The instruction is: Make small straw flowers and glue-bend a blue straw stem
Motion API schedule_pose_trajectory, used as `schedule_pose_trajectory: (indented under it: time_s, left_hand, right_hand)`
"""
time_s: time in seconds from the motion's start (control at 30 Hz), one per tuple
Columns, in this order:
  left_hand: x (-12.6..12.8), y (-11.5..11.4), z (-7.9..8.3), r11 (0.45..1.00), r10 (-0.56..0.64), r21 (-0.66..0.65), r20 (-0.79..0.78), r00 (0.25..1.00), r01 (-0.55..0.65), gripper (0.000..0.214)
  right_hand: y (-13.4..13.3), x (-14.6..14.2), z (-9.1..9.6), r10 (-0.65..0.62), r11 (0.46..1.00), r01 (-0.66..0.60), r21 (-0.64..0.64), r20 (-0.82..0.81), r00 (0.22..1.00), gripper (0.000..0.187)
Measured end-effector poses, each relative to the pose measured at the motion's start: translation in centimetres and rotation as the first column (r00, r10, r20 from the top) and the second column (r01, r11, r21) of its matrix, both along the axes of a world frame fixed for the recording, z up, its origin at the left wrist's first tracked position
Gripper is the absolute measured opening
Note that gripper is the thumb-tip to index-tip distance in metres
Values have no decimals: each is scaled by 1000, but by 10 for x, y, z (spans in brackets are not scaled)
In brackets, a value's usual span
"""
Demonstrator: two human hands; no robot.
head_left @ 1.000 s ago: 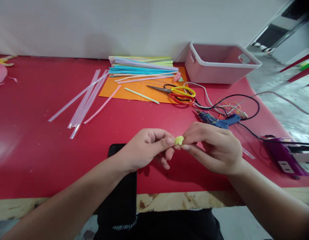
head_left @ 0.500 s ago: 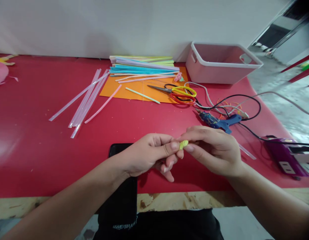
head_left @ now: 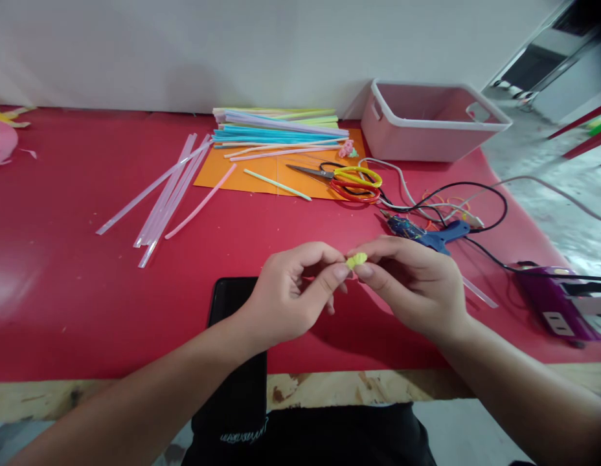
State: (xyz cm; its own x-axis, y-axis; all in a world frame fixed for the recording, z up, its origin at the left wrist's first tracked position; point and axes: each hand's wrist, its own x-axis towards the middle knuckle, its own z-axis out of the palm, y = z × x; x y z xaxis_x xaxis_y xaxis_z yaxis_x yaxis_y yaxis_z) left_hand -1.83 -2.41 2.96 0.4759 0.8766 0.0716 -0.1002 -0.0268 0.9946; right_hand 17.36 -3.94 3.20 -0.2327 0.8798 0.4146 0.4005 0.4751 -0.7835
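A small, bumpy yellow folded piece is held above the table between the fingertips of both hands. My left hand pinches its left end with thumb and forefinger, the other fingers curled behind. On the other side my right hand closes thumb and forefinger on its right end. Part of the piece is covered by the fingertips. Below my left forearm lies a black phone-like slab, partly covered by the arm. Just beyond my right hand is a blue glue gun.
Coloured strips lie on an orange sheet with scissors. Clear pinkish strips are to the left. A pink bin stands at the back right. Cables run near a purple power strip.
Both hands have risen slightly away from me with the yellow piece. The left hand's lower fingers have curled in, and the piece now lies more level.
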Motion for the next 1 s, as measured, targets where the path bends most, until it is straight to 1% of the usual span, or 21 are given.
schedule_pose_trajectory:
  time_s: [0.03, 0.1, 0.17, 0.27, 0.3, 0.33, 0.37, 0.4, 0.43, 0.47, 0.53, 0.57, 0.6, 0.63, 0.7, 0.73, 0.77, 0.83, 0.9, 0.97, 1.0]
  left_hand:
    - [0, 1, 1, 994, -51, -97, 68, 996, 58, 15]
    - [-1, 4, 2, 943, -124, -280, 205, 971, 180, 18]
    - [-3, 7, 2, 843, -172, -436, 336, 926, 315, 20]
    - [-5, 10, 2, 637, -234, -579, 484, 843, 509, 19]
    - [-6, 11, 1, 588, -247, -597, 510, 824, 545, 18]
    - [-6, 11, 1, 564, -252, -609, 516, 818, 558, 18]
    - [-5, 11, 1, 570, -251, -616, 500, 829, 544, 18]
    - [-5, 11, 0, 612, -238, -615, 456, 857, 497, 18]
    - [-4, 10, 0, 681, -214, -598, 389, 896, 422, 18]
    - [-3, 8, 0, 764, -182, -555, 303, 935, 329, 19]
    - [-2, 5, 1, 908, -115, -391, 117, 987, 152, 25]
    - [-2, 3, 1, 957, -84, -276, 23, 996, 87, 27]
    - [-2, 1, 2, 987, -52, -154, -66, 996, 41, 29]
    - [-2, 0, 4, 999, -18, -34, -145, 989, 13, 29]
    - [-3, -2, 6, 986, 57, 169, -259, 964, -13, 28]
    - [-4, -2, 8, 974, 84, 227, -288, 954, -17, 27]
    - [-4, -1, 9, 968, 92, 251, -301, 949, -14, 26]
    - [-6, 0, 11, 976, 60, 218, -287, 956, 4, 25]
    - [-9, 3, 14, 992, -3, 124, -231, 973, 33, 26]
    - [-12, 5, 16, 995, -74, 49, -182, 981, 84, 28]
    - [-14, 6, 17, 993, -106, 40, -181, 978, 115, 29]
  right_hand:
    - [1, 0, -1, 29, 999, -30, -22, -58, 998, 14]
    - [4, 1, -1, 93, 994, -101, -45, -153, 984, 14]
    - [7, 2, -1, 157, 985, -170, -41, -212, 964, 13]
    - [10, 2, -1, 240, 962, -265, -60, -275, 931, 13]
    - [10, 2, -2, 248, 956, -282, -80, -292, 924, 12]
    - [10, 1, -2, 242, 953, -285, -105, -303, 922, 11]
    - [11, 0, -3, 221, 953, -273, -135, -310, 925, 9]
    - [11, -1, -4, 189, 955, -249, -161, -315, 930, 7]
    - [11, -2, -5, 148, 958, -215, -188, -317, 937, 5]
    - [11, -3, -6, 105, 961, -180, -212, -322, 941, 5]
    - [10, -6, -8, 23, 961, -111, -254, -325, 945, 5]
    - [9, -7, -8, -10, 962, -79, -263, -322, 947, 5]
    - [8, -8, -8, -36, 963, -50, -264, -314, 949, 5]
    - [7, -8, -8, -54, 966, -26, -257, -300, 952, 5]
    - [5, -9, -7, -67, 974, 8, -227, -255, 965, 7]
    - [4, -8, -6, -65, 978, 17, -209, -224, 972, 7]
    - [4, -7, -4, -52, 981, 16, -192, -183, 982, 8]
    - [6, -3, -1, -11, 990, 1, -142, -69, 998, 8]
    - [10, 1, 2, 15, 999, -12, -46, 59, 998, 8]
    - [15, 6, 3, -3, 997, -8, 72, 153, 988, 10]
    - [17, 8, 4, -22, 993, 0, 120, 181, 983, 11]
